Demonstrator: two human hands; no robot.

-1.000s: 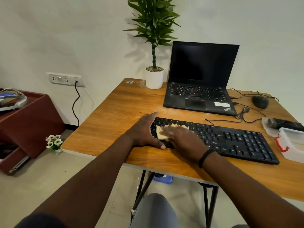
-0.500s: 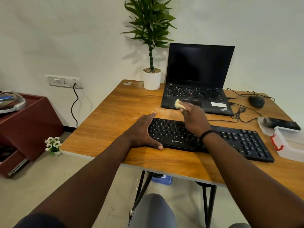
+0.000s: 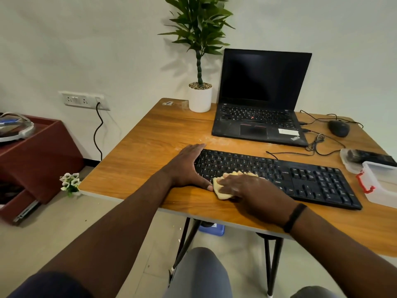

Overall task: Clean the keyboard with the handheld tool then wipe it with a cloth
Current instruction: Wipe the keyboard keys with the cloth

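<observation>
Fingers [image 3: 231, 184] of the right hand [image 3: 255, 190] lie flat, pressing a yellow cloth [image 3: 221, 191] on the near left edge of the keyboard [image 3: 300, 179]; left hand [image 3: 189, 168], fingers straight, steadies its left end on the table [image 3: 150, 151]. Wiping stage underway; right half probably unwiped.

1. Black keyboard [image 3: 279, 175]: lies flat, slightly askew, near the desk's [image 3: 150, 134] front edge.
2. Yellow cloth [image 3: 221, 190]: crumpled, spread over the keyboard's front-left keys, spilling onto the desk.
</observation>
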